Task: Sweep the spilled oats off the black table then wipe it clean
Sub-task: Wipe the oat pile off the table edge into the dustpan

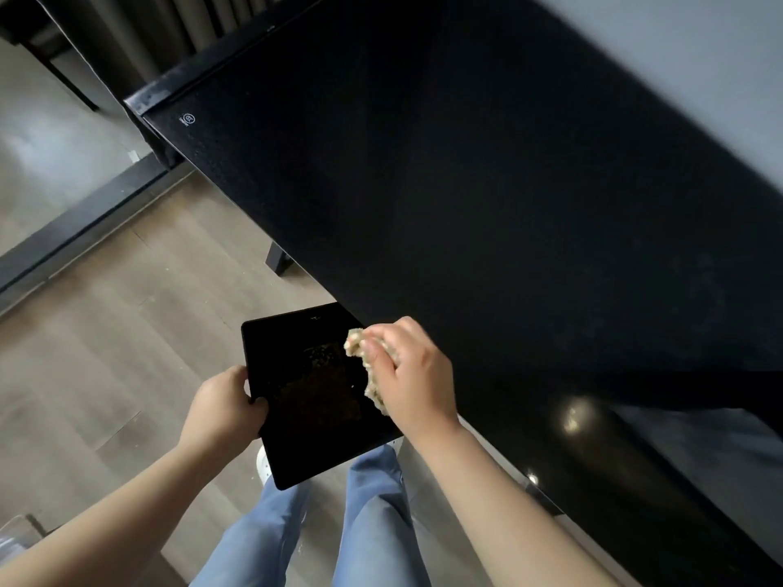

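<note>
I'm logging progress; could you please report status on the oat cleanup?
Left hand grips black tray at table edge. Right hand grips beige cloth over tray. Oats on tray. Nothing seen in the way.

grey wood-look floor (127,332) fills the left side. a long black bar (84,218) lies slantwise on it, off the left end of the surface (466,184). dark vertical slats (161,31) stand beyond the far left corner, and a pale grey wall (699,78) runs along the far edge. by the near edge stand blue jeans legs (373,523) and a white shoe (263,463). a blurred clear container (17,535) sits on the floor, far left.
</note>
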Motion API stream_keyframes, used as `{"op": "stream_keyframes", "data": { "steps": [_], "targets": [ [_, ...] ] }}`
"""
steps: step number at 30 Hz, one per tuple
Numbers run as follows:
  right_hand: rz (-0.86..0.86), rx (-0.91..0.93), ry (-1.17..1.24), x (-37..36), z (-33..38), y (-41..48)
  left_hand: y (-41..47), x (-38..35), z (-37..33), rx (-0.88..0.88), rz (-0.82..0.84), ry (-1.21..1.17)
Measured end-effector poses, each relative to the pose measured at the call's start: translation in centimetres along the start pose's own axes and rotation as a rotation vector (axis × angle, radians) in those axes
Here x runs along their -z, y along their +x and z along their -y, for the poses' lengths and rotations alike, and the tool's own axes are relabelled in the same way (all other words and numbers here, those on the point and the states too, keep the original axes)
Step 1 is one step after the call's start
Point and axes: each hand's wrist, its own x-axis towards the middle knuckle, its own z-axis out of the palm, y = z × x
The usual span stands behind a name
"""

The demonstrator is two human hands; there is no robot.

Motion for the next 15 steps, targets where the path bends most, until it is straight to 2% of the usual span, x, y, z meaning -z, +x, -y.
{"op": "stream_keyframes", "data": {
  "steps": [3,8,11,15],
  "targets": [
    [-0.178,-0.111,0.057,3.1,-1.0,2.4,0.0,-0.1,-0.1,0.000,0.015,0.010],
    [-0.454,-0.367,-0.145,8.6,-6.9,12.2,0.2,-0.5,-0.6,0.012,0.010,0.032],
    [-0.443,-0.456,-0.186,10.0,-9.7,16.5,0.1,-0.9,-0.9,0.004,0.001,0.023],
    [-0.319,-0.402,-0.309,9.0,-9.7,17.4,0.2,-1.3,-0.7,0.003,-0.010,0.017]
  ]
}}
